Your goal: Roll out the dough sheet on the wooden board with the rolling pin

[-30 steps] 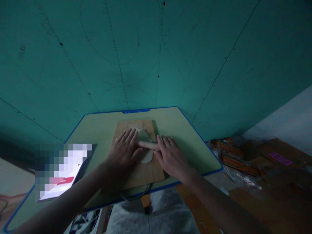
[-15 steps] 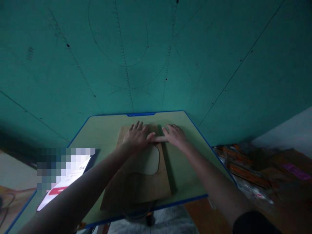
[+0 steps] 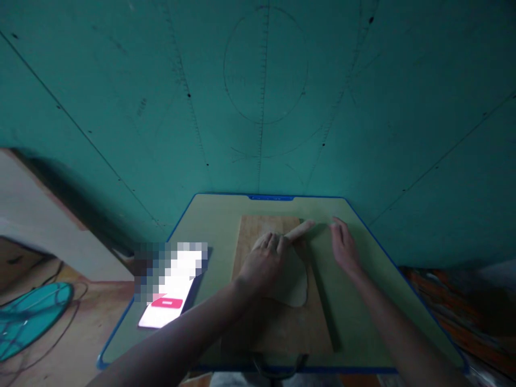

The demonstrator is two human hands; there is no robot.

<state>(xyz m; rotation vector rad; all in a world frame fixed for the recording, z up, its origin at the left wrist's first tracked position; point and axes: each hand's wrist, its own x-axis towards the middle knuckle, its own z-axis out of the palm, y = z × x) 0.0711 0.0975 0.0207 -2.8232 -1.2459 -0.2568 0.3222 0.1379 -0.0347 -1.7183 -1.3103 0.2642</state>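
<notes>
Dough sheet (image 3: 296, 285) lies unrolled-over: left hand (image 3: 265, 262) curls fingers around rolling pin (image 3: 300, 230); right hand (image 3: 344, 246), fingers together, now off; two-handed rolling seemingly paused.

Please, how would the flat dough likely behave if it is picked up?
The dough looks thin, so it would probably droop rather than stay stiff. It lies flat on the wooden board, so it may cling at first.

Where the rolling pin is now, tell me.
In the head view, the rolling pin lies right of centre, partly under the left hand, one end jutting past the right edge of the wooden board.
</notes>
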